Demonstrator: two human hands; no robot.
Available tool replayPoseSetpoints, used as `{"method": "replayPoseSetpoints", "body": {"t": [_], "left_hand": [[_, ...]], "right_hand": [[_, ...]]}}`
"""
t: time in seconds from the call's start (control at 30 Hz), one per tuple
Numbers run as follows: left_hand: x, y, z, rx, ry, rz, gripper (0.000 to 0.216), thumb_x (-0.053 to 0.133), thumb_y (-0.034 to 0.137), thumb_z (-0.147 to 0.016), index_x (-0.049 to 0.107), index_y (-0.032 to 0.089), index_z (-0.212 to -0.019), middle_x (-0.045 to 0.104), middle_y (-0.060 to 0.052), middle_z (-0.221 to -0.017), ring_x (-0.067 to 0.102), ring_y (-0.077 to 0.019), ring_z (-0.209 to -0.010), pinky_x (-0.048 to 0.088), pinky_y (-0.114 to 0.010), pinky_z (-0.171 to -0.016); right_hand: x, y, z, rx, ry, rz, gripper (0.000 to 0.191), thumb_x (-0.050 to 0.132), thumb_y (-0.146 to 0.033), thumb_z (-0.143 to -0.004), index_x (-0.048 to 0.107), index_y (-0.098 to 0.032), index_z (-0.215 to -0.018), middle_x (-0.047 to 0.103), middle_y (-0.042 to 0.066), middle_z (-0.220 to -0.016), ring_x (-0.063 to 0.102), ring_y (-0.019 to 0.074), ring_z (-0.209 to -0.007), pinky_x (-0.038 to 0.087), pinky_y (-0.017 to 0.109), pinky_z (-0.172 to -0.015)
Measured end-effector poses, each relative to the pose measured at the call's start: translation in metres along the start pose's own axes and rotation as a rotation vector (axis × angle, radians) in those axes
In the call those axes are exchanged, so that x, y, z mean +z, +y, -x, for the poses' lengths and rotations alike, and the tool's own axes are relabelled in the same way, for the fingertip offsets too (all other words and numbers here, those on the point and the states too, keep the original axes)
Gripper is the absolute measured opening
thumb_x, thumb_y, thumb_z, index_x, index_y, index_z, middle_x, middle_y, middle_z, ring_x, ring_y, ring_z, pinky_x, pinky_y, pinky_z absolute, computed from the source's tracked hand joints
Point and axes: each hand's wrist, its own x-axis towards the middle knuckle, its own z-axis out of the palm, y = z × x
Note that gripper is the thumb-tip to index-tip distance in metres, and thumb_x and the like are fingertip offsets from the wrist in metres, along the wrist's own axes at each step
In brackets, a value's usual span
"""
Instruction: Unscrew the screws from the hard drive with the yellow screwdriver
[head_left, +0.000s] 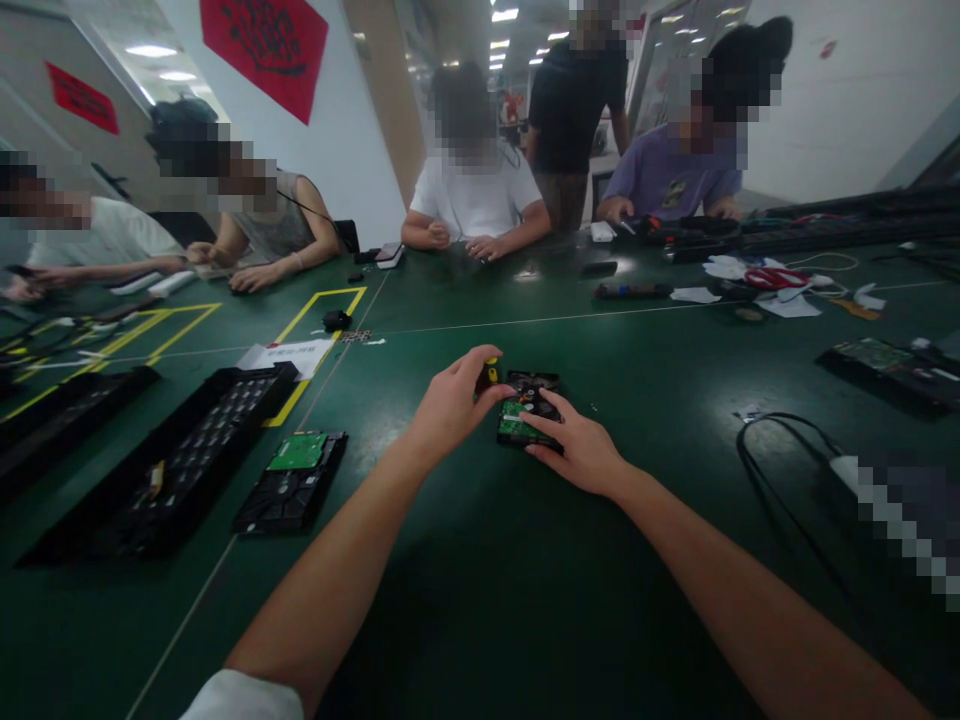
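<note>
A black hard drive with a green circuit board facing up lies on the green table in front of me. My left hand is closed around a small tool with a yellow and black handle, held at the drive's left edge. My right hand rests on the drive's right side, fingers pressed flat on it. Its index finger reaches across the board.
A second hard drive lies at the left beside a long black tray. Black cables lie at the right, more drives further right. Several people sit at the far side with tools, papers and yellow floor tape.
</note>
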Motion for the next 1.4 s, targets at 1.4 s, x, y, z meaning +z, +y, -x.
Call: {"method": "replayPoseSetpoints", "body": {"t": [1.4], "left_hand": [[0.022, 0.003, 0.007, -0.056, 0.194, -0.062, 0.053, 0.079, 0.039, -0.09, 0.054, 0.023, -0.133, 0.072, -0.005, -0.111, 0.072, -0.0166, -0.089, 0.058, -0.027, -0.08]], "right_hand": [[0.0, -0.001, 0.0, 0.003, 0.012, -0.005, 0.052, 0.059, -0.052, -0.1, 0.054, -0.043, -0.151, 0.028, 0.005, -0.169, 0.061, 0.0345, -0.128, 0.059, 0.053, -0.095]]}}
